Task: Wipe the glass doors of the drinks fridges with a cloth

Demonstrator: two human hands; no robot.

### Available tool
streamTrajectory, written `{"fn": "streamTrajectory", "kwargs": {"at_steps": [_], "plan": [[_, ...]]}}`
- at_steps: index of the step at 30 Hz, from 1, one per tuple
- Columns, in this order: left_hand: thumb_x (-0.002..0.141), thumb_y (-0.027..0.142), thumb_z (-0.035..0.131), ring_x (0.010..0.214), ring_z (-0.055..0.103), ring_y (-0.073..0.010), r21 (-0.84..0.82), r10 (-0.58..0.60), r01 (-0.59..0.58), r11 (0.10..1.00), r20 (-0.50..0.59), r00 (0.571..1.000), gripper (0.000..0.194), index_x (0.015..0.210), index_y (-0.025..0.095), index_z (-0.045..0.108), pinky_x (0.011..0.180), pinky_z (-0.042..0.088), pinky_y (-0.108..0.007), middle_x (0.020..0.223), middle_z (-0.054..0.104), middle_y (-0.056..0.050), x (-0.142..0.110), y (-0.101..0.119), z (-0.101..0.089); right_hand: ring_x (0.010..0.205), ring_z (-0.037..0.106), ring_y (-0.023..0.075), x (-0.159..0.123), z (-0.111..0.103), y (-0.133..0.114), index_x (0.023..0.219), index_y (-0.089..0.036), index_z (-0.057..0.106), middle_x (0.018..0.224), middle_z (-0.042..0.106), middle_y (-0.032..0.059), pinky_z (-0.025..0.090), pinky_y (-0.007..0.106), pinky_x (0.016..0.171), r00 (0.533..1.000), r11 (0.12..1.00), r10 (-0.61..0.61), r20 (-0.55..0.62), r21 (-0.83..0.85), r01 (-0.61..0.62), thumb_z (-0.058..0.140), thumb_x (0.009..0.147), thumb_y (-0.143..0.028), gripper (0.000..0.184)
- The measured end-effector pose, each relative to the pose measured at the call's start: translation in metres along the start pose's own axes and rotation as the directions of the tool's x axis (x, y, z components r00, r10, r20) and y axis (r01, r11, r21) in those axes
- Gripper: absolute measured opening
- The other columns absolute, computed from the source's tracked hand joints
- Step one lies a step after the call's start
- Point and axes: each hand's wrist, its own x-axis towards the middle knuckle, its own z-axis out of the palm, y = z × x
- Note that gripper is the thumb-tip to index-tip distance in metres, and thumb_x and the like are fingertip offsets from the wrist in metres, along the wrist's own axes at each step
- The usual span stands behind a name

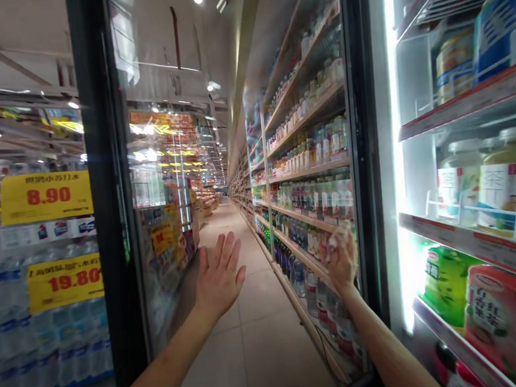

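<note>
- Left hand (219, 273): fingers apart, before the glass door (239, 177).
- Right hand (342, 259): fingers curled near the black frame (364, 150); cannot tell if gripping.
- Lit drink shelves (473, 234) right of the door.

The single view looks from the person's head, forward and slightly down, facing a framed glass door (110, 227) close by at twelve o'clock. It takes in the left hand (219, 276) near seven, the right hand (341, 259) near four, and close lit shelves (464, 102) at three.
</note>
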Motion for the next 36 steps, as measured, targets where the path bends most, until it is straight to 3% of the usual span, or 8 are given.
{"fn": "streamTrajectory", "kwargs": {"at_steps": [4,10,14,16,21,27,33,36], "plan": [[0.084,0.034,0.048,0.132,0.029,-0.0255,-0.012,-0.024,0.024,1.000,0.004,1.000,0.057,0.136,0.017,0.032,0.110,0.010,-0.049,0.139,0.037,-0.011,-0.010,0.004,0.003,0.134,0.025,0.0283,-0.014,-0.006,0.006,0.130,-0.016,0.043,0.145,0.026,0.0152,0.031,0.055,0.102,0.982,0.986,0.165,-0.097,-0.024,-0.168,0.032,0.085,-0.017,0.046],[0.084,0.032,0.047,0.130,0.033,-0.0243,-0.040,0.022,-0.020,0.999,0.045,0.999,0.051,0.132,0.017,0.039,0.111,0.010,-0.047,0.136,0.042,-0.011,-0.028,0.008,0.008,0.133,0.030,0.0228,-0.058,-0.009,-0.023,0.120,-0.029,0.053,0.144,0.031,0.0035,0.032,0.049,0.105,0.960,0.982,-0.182,0.214,0.081,0.169,0.040,0.082,-0.013,0.043],[0.083,0.031,0.048,0.131,0.032,-0.0241,-0.061,0.019,-0.014,0.998,0.084,0.996,0.050,0.130,0.016,0.042,0.111,0.010,-0.046,0.136,0.043,-0.011,-0.047,0.014,0.008,0.134,0.026,0.0257,-0.062,-0.012,-0.005,0.130,-0.018,0.042,0.145,0.026,0.0139,0.031,0.054,0.104,0.990,0.988,0.143,-0.014,-0.051,-0.144,0.033,0.085,-0.014,0.047],[0.083,0.031,0.048,0.132,0.030,-0.0242,-0.066,0.013,-0.007,0.998,0.096,0.995,0.050,0.130,0.017,0.042,0.111,0.009,-0.047,0.136,0.043,-0.011,-0.054,0.017,0.008,0.135,0.023,0.0274,-0.074,-0.012,-0.012,0.131,-0.017,0.040,0.146,0.023,0.0150,0.029,0.056,0.104,0.984,0.982,0.179,-0.010,-0.065,-0.179,0.033,0.085,-0.015,0.047],[0.083,0.029,0.048,0.134,0.025,-0.0228,-0.043,0.024,-0.020,0.999,0.098,0.995,0.054,0.135,0.018,0.035,0.111,0.009,-0.046,0.135,0.043,-0.012,-0.064,0.019,0.009,0.134,0.026,0.0264,-0.106,-0.018,-0.040,0.127,-0.027,0.046,0.147,0.024,0.0070,0.032,0.053,0.103,0.945,0.987,-0.160,0.285,0.046,0.153,0.039,0.083,-0.013,0.046],[0.083,0.024,0.047,0.134,0.024,-0.0213,-0.036,0.037,-0.033,0.999,0.129,0.991,0.059,0.138,0.020,0.027,0.112,0.011,-0.045,0.135,0.044,-0.010,-0.089,0.022,0.005,0.135,0.023,0.0298,-0.108,-0.015,-0.055,0.134,-0.018,0.037,0.146,0.022,0.0162,0.032,0.057,0.101,0.976,0.976,0.212,0.042,-0.056,-0.210,0.034,0.086,-0.015,0.048],[0.082,0.018,0.047,0.135,0.022,-0.0196,-0.025,0.054,-0.050,0.998,0.145,0.988,0.058,0.137,0.018,0.030,0.112,0.012,-0.045,0.131,0.049,-0.009,-0.124,0.017,-0.004,0.135,0.026,0.0241,-0.142,-0.011,-0.113,0.125,-0.031,0.048,0.143,0.034,0.0039,0.030,0.050,0.106,0.910,0.963,-0.265,0.320,0.140,0.231,0.039,0.084,-0.009,0.047],[0.081,0.014,0.046,0.135,0.022,-0.0204,0.029,0.042,-0.048,0.998,0.187,0.982,0.059,0.137,0.016,0.029,0.111,0.013,-0.046,0.132,0.047,-0.010,-0.142,0.006,-0.012,0.135,0.025,0.0249,-0.128,-0.012,-0.099,0.130,-0.028,0.042,0.146,0.027,0.0069,0.030,0.052,0.105,0.976,0.995,-0.087,0.200,0.060,0.077,0.038,0.086,-0.011,0.048]]}}
